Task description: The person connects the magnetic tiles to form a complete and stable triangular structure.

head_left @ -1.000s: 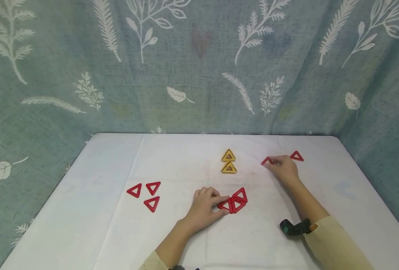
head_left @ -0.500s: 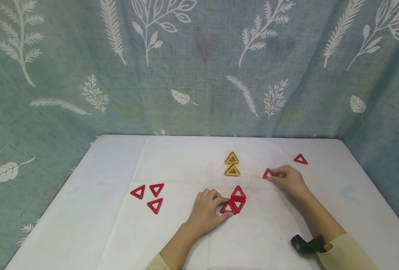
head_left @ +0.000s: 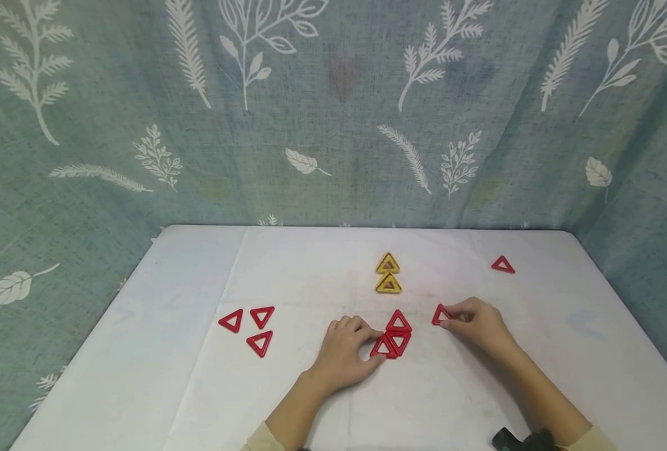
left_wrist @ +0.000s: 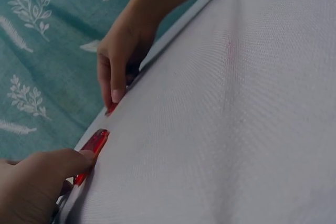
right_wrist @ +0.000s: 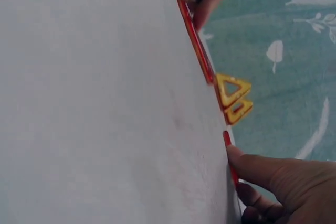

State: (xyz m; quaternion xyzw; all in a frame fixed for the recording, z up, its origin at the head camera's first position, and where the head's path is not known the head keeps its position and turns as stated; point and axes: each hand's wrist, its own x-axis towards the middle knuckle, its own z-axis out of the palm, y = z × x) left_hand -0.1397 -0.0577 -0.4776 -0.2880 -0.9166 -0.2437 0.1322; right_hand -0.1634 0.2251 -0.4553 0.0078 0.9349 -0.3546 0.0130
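Both hands [head_left: 341, 352] [head_left: 484, 329]; fingers [head_left: 461, 307] pinching red triangles [head_left: 390, 346] [head_left: 437, 314]

Legible text and signs: none found.
We can read no word, brand, number or sign on the red triangles [head_left: 398, 331], the yellow triangles [head_left: 388, 273] or the white table cover [head_left: 141, 376]; on the curtain [head_left: 333, 131] we see only printed leaves and sprigs, on the dark wrist device [head_left: 527, 442] no lettering.

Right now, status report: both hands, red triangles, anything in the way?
Left hand gripping three-piece red cluster. Right hand pinching red triangle, apart from cluster. Yellow pair farther back; nothing seen between triangle and cluster.
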